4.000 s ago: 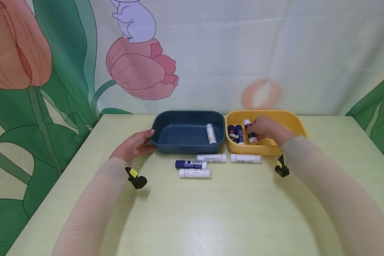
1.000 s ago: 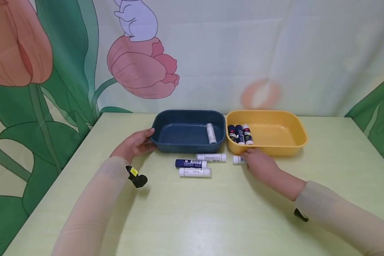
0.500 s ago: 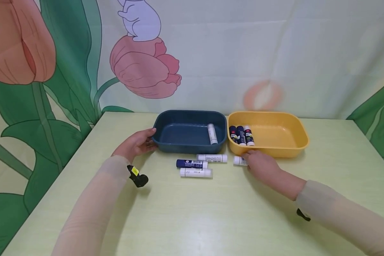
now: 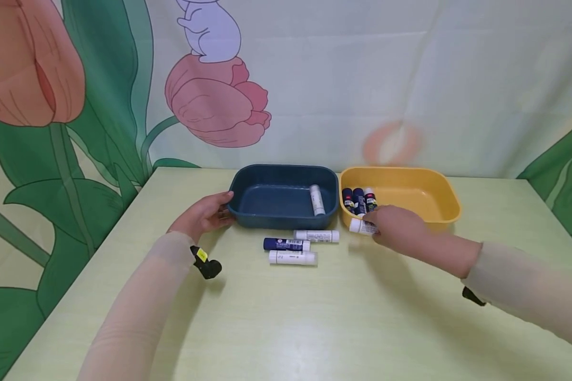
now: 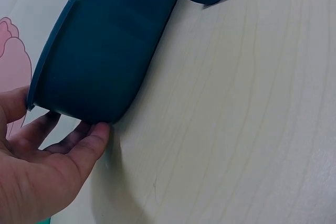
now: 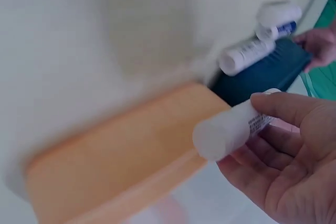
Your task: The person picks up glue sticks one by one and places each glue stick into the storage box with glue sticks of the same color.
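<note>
1. Head view: bright, even, soft; light looks overhead. Pale glare on my table (image 4: 297,344) near bottom middle.
2. Soft-edged shadows on the table: one right of my left arm (image 4: 133,301), one below my right arm (image 4: 529,286).
3. Head view mostly sharp; print on the white stick (image 4: 362,227) too small to read.
4. Left wrist: dimmer; blue tray (image 5: 100,51) very dark, soft shadow below my left hand (image 5: 50,166).
5. Right wrist: hazy, low contrast; yellow tray (image 6: 131,156) smeared, reads orange. My right hand (image 6: 286,161) clearer.

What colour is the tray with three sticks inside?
Yellow; the tray shows best in the head view.
</note>
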Demonstrator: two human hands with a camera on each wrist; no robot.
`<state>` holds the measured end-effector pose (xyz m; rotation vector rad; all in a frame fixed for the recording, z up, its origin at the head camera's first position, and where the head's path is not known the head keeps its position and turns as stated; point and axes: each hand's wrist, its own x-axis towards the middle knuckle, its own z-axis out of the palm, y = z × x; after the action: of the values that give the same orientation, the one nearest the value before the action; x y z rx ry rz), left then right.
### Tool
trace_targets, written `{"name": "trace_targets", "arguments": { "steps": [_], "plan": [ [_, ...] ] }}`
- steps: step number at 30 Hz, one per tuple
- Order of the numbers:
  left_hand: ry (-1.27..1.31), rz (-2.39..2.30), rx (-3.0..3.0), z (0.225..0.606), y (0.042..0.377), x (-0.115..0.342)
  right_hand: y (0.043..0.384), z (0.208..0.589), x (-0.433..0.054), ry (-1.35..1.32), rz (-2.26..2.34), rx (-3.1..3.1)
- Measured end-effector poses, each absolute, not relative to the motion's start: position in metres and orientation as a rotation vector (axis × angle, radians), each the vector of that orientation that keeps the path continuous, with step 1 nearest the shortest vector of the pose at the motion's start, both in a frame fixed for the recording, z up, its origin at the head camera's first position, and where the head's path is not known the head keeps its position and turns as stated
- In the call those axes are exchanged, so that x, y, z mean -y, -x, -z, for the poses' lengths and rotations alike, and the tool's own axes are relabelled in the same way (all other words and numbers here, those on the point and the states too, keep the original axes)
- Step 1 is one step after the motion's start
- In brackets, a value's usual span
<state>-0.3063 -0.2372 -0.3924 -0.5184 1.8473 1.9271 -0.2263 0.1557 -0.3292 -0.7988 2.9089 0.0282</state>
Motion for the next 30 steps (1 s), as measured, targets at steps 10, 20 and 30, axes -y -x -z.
{"name": "trace_targets", "arguments": {
  "steps": [10,20,30],
  "plan": [
    [0.498,-1.922,-1.862,0.392,0.306,0.241,0.249,0.288,-0.146,0.836,0.255,-2.859],
    [0.501,-1.898,-1.884,0.395,0.305,0.239,0.267,0.26,-0.129,0.814,0.352,-2.826],
    [0.519,-1.896,-1.88,0.393,0.307,0.238,0.278,0.237,-0.108,0.696,0.379,-2.731]
  ]
}}
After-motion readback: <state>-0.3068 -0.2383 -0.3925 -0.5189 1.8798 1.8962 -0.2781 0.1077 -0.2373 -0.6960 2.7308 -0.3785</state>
